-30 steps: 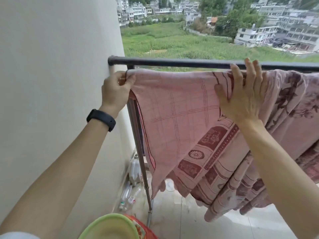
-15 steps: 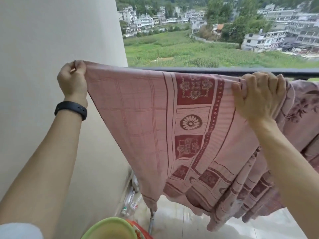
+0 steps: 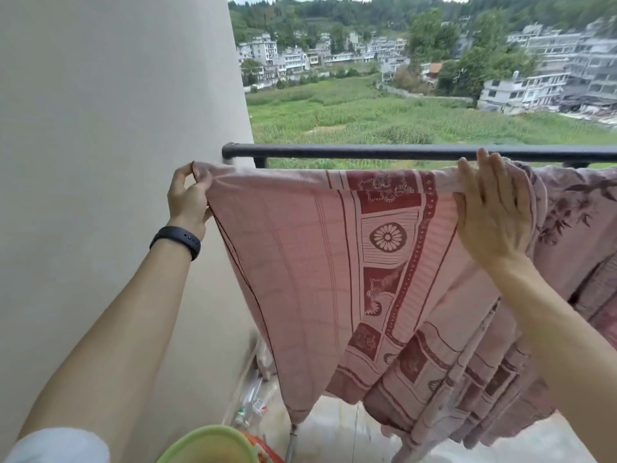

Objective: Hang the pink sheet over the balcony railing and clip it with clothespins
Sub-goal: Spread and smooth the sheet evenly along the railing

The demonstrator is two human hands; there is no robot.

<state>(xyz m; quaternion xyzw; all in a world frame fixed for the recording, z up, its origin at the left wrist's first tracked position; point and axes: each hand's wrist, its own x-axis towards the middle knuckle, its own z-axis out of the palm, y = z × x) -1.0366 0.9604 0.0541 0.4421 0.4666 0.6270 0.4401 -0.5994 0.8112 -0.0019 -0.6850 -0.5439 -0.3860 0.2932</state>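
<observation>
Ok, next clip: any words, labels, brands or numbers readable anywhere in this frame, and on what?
No text can be read anywhere.
pink sheet: flower and border patterns only, no words.
bottles: labels too blurred to read.
black wristband: no text shows.
red item beside the green basin: print too blurred to read.
distant buildings: too small to show any sign.

Beige wall (image 3: 100, 128), green field (image 3: 367, 118), perhaps tiled floor (image 3: 334, 436)

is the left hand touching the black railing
Apart. The head view shows the left hand pinching a corner of the pink sheet, with bare wall visible between the hand and the end of the black railing.
</observation>
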